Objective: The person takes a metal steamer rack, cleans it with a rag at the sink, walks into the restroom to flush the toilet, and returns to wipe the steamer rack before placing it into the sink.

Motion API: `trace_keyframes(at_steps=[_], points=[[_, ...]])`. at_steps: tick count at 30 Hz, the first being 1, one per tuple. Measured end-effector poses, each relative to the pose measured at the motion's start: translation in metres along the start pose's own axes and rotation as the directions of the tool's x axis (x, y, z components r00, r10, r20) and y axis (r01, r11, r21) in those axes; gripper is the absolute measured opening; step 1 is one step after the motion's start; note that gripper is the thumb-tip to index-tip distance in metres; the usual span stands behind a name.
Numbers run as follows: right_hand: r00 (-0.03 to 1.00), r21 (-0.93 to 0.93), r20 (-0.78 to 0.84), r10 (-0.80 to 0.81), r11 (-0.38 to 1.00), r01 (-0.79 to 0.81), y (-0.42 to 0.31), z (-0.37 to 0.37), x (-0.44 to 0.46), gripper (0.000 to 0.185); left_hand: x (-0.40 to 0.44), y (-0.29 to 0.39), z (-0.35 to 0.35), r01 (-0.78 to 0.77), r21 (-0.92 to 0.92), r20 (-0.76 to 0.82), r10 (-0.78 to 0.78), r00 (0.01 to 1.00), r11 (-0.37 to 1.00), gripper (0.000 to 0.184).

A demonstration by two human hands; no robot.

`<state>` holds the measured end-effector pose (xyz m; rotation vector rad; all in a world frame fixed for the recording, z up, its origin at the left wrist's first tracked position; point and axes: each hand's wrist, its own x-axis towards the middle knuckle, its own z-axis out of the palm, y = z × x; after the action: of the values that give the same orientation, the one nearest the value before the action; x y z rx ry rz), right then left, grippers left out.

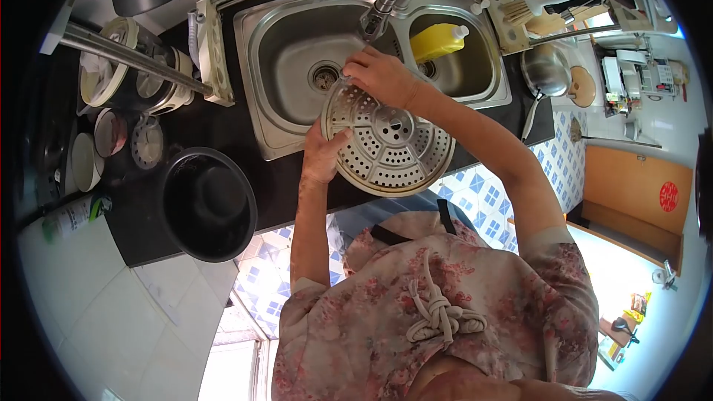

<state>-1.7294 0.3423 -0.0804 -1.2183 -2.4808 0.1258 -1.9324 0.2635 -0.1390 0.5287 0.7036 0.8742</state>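
Observation:
A round metal steamer tray point(392, 156) with many punched holes is held tilted at the front edge of the sink. My left hand point(324, 153) grips its left rim, with the thumb lying over the perforated face. At the tray's upper edge, my right hand point(380, 78) is closed with its fingers bent over the rim; whether a small cloth or pad is under them is hidden. Just beyond my hands is the left basin point(286, 52) of the steel sink, where a drain point(324, 76) shows. The faucet point(375, 22) hangs right above my right hand.
A yellow bottle point(438, 42) lies in the right basin. On the counter to the left stand a black bowl point(209, 204) and several small dishes. A steel pan point(546, 70) sits right of the sink, and a metal rail point(134, 56) crosses the upper left.

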Motion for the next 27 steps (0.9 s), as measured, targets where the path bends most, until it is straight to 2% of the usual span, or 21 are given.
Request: trace_keyframes(at_steps=[6,9,12,15,18,21,24,27], points=[[0.997,0.066,-0.003,-0.079,0.995,0.079,0.009,0.001,0.002,0.023,0.004,0.008,0.009,-0.013,0.013,0.025,0.013,1.000,1.000,0.049],[0.975,0.086,0.088,-0.206,0.976,0.199,0.000,0.002,0.010,0.021,0.008,0.005,0.009,-0.004,0.008,0.033,0.004,0.999,1.000,0.049],[0.957,0.117,0.141,-0.254,0.964,0.239,0.005,0.000,0.010,0.019,0.008,0.003,0.007,0.007,-0.002,0.036,-0.007,0.999,1.000,0.049],[0.981,0.049,0.149,-0.127,0.992,0.121,0.018,-0.001,0.002,0.020,0.005,0.007,0.014,-0.008,-0.002,0.025,0.008,1.000,1.000,0.050],[0.990,0.048,0.086,-0.110,0.993,0.106,0.033,-0.007,-0.003,0.022,0.002,0.007,0.013,-0.005,-0.013,0.025,0.005,1.000,1.000,0.049],[0.985,0.072,0.042,-0.165,0.984,0.162,0.015,0.003,-0.001,0.024,0.011,-0.002,0.008,-0.028,0.007,0.056,0.027,0.998,1.000,0.049],[0.986,0.142,0.055,-0.155,0.979,0.146,0.010,0.006,0.004,0.024,0.016,0.001,0.011,-0.003,0.019,0.041,0.002,0.999,1.000,0.049],[0.996,0.041,0.040,-0.082,0.996,0.080,0.034,-0.002,0.000,0.024,0.006,0.010,0.016,-0.026,0.007,0.013,0.026,1.000,1.000,0.047]])
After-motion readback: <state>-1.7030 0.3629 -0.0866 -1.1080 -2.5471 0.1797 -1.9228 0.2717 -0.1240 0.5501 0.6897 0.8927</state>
